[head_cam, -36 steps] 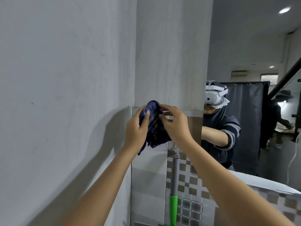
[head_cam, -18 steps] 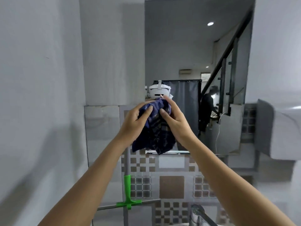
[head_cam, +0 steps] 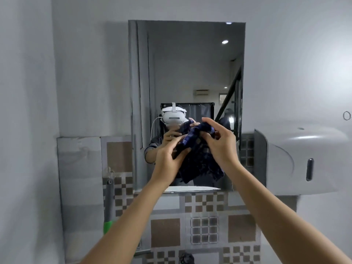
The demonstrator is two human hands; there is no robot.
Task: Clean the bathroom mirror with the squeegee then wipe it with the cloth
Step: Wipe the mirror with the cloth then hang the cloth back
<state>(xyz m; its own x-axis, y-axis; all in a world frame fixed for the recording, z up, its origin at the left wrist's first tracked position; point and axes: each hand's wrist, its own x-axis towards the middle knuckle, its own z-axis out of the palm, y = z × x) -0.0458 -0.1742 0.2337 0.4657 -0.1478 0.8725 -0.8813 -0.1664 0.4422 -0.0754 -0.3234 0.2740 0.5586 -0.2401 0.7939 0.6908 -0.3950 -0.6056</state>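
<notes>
Now both hands are up in front of the mirror [head_cam: 186, 73], and the cloth [head_cam: 198, 159] is bunched between them. That cloth is dark blue with a plaid pattern, crumpled, with loose folds hanging down before the lower half of the mirror. The left hand [head_cam: 167, 161] pinches the cloth's left side, thumb and fingers closed on the fabric. The right hand [head_cam: 221, 145] grips the top of the bundle from the right, fingertips curled into the folds, index finger raised above them. Whether the cloth touches the glass cannot be told from this angle.

The mirror itself is a tall rectangle on the grey wall [head_cam: 85, 73], and in it the person shows with a white headset [head_cam: 173, 116] over the face, hands and cloth doubled in the reflection. Left of the mirror, low against the wall, stands the squeegee [head_cam: 109, 206], its grey pole with a green part near the bottom, well apart from both hands. Right of the mirror, just beside its lower corner, sits a white dispenser [head_cam: 304, 159] with a dark slot on its front. Below the mirror runs a band of patterned tiles [head_cam: 205, 225] in brown, grey and white checks.
</notes>
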